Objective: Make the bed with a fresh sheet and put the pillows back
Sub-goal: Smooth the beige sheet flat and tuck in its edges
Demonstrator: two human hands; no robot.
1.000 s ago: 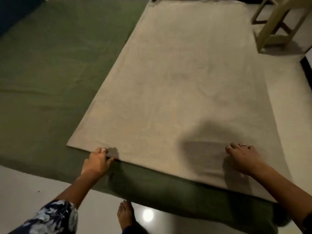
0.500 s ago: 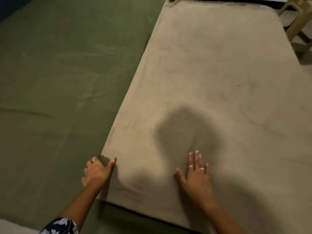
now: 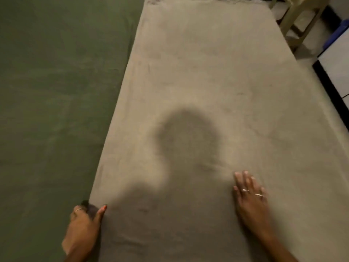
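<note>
Beige sheet [image 3: 207, 82], folded, laid along right side of green-covered bed [image 3: 56, 91]. Near-left corner pinched by left hand [image 3: 83, 224]; right hand [image 3: 249, 193] pressed flat, fingers straight. Corner best kept anchored while wrinkles are swept toward right edge (strokes probably kept light). Pillows not seen.

Plastic stool [image 3: 296, 17] (pale) beside blue object [image 3: 340, 33]
</note>
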